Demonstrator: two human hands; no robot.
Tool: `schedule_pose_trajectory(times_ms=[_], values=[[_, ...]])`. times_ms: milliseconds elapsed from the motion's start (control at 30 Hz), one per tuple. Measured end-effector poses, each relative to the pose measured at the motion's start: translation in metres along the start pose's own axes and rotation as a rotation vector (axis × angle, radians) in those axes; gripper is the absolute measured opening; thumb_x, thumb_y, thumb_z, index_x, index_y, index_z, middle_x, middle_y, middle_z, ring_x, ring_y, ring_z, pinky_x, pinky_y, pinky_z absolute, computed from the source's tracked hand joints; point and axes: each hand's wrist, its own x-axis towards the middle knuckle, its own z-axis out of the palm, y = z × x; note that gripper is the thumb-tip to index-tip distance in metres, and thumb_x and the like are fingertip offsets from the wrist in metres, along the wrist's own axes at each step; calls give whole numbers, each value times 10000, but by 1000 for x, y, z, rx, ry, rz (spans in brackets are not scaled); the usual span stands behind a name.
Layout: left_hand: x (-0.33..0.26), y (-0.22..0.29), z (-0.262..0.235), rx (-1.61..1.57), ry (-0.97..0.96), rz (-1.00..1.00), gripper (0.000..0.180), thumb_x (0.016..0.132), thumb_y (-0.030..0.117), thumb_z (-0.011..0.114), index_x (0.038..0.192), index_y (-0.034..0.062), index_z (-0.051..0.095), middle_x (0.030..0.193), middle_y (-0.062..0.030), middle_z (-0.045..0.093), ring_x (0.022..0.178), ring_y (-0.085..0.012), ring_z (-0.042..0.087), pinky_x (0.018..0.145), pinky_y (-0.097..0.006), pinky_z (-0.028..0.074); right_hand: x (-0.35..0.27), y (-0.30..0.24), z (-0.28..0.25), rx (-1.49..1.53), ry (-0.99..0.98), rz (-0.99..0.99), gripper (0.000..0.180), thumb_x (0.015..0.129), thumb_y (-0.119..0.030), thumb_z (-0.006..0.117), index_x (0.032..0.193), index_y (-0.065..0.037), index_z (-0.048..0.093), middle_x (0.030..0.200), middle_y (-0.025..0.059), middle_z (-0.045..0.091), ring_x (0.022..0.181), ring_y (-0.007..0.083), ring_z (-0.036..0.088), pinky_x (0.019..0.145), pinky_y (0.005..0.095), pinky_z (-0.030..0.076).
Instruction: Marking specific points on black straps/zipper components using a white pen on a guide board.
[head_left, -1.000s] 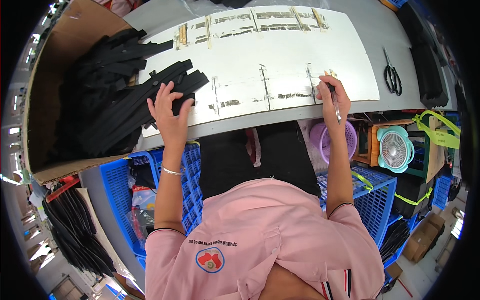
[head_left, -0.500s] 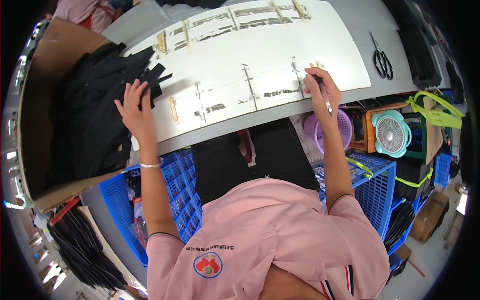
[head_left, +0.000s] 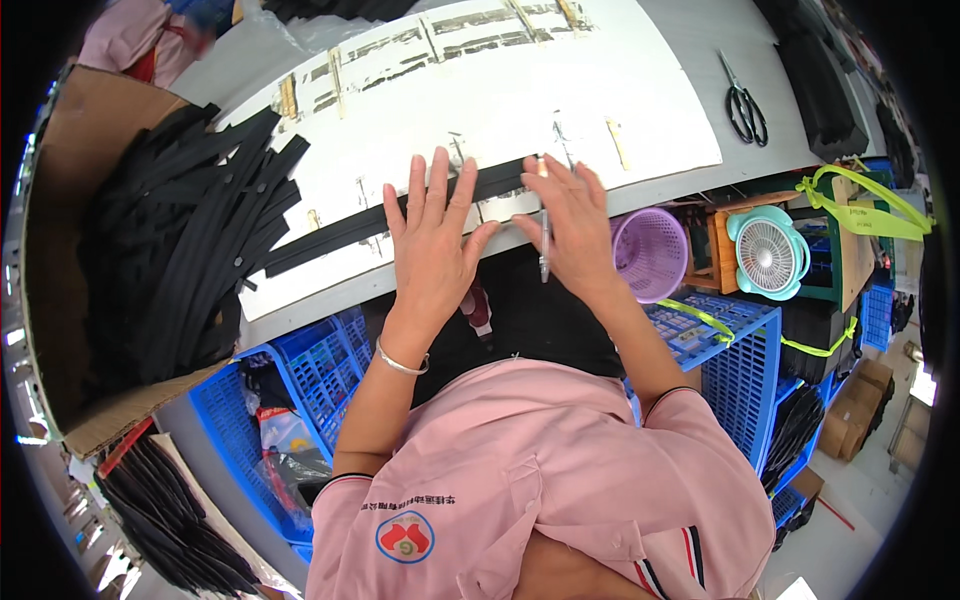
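Note:
A long black fabric strip [head_left: 325, 241] lies slantwise along the near part of the white marked board [head_left: 640, 90]. My left hand [head_left: 432, 235] is open, its fingers spread flat over the strip's middle. At the strip's right end is my right hand [head_left: 575, 228], with a clear pen [head_left: 545, 245] held between thumb and fingers and its lower end pointing toward me. The right fingertips reach the strip's end; whether they press on it I cannot tell. Left of the board, a cardboard box [head_left: 105, 110] holds a heap of black strips [head_left: 200, 210], some hanging over its edge onto the board.
Black-handled scissors [head_left: 745, 112] lie on the grey table [head_left: 690, 40] to the right. Below the table edge are a purple basket [head_left: 650, 255], a turquoise fan [head_left: 768, 253] and blue crates [head_left: 745, 350]. Another person's pink sleeve [head_left: 125, 35] shows at the far left.
A black strip now lies across the board, drawn from the heap. My left hand has moved right, from the heap onto the strip. My right hand has moved left, pen still in it.

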Motion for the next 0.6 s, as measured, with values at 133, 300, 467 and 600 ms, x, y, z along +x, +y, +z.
schedule_pose_trajectory(times_ms=[133, 300, 467, 600], values=[[-26, -12, -8, -17, -4, -135, 702, 1001, 352, 648, 1599, 96, 384, 1679, -138, 317, 1581, -340, 199, 1237, -600, 2, -3, 26, -18, -182, 23, 71, 477, 891, -228, 778, 1310, -85, 602, 1400, 44, 651, 1365, 279, 540, 1184, 514, 324], [-55, -30, -15, 118, 28, -240, 763, 952, 377, 706, 1572, 48, 404, 1651, -166, 349, 1569, -360, 221, 1211, -668, -12, -5, 62, -40, -264, 47, 148, 377, 942, -192, 726, 1283, -73, 615, 1392, 45, 658, 1339, 289, 550, 1202, 498, 310], [-69, -48, -31, 69, 81, -319, 788, 940, 412, 719, 1568, 49, 411, 1652, -173, 344, 1571, -358, 217, 1215, -662, -16, -9, 66, -35, -293, 59, 86, 311, 973, -184, 694, 1254, -65, 632, 1350, 56, 684, 1311, 286, 571, 1204, 480, 317], [-71, -60, -40, 30, 139, -273, 809, 927, 447, 728, 1566, 58, 419, 1638, -166, 373, 1558, -341, 260, 1233, -631, 7, -5, 64, -36, -263, 67, 91, 295, 974, -172, 692, 1246, -69, 641, 1331, 61, 695, 1291, 287, 589, 1200, 486, 327]])
